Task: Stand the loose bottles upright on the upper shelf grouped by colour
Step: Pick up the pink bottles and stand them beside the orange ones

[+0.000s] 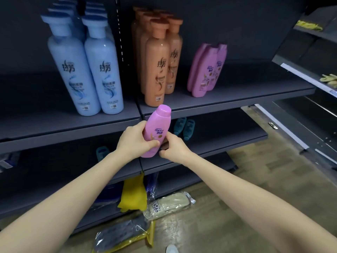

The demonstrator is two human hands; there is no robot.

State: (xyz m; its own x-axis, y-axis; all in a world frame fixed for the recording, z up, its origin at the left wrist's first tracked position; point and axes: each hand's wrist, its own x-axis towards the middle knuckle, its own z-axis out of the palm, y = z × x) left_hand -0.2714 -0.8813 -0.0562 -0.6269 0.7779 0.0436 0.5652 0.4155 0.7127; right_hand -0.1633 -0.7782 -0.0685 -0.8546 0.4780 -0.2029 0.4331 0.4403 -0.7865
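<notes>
Left hand: my left hand (pixel 135 138) grips the pink bottle (pixel 156 130) from its left side, with the thumb curled across the lower front of the label.
Right hand: my right hand (pixel 173 148) holds the same bottle at its lower right edge, thumb against the side and fingers curled in by the base.
Pink bottle: I hold it in the air, cap up and leaning slightly right, in front of the front lip of the upper shelf (pixel 237 99) and not resting on it.
Blue group: the blue bottles (pixel 87 70) stand upright in rows at the left of the upper shelf, pump caps on top.
Orange group: the orange bottles (pixel 158 61) stand upright just right of the shelf's upright post, directly above the cap of the bottle I hold.
Pink group: the small pink bottles (pixel 206 70) stand close together to the right of the orange ones, a little apart from them.
Lower shelf: teal bottles (pixel 184 126) lie on the shelf below, just right of my hands.
Floor: a yellow packet (pixel 134 194) hangs at the bottom shelf, with a pale packet (pixel 169 203) and a dark packet (pixel 124 234) lying on the floor (pixel 228 207).
</notes>
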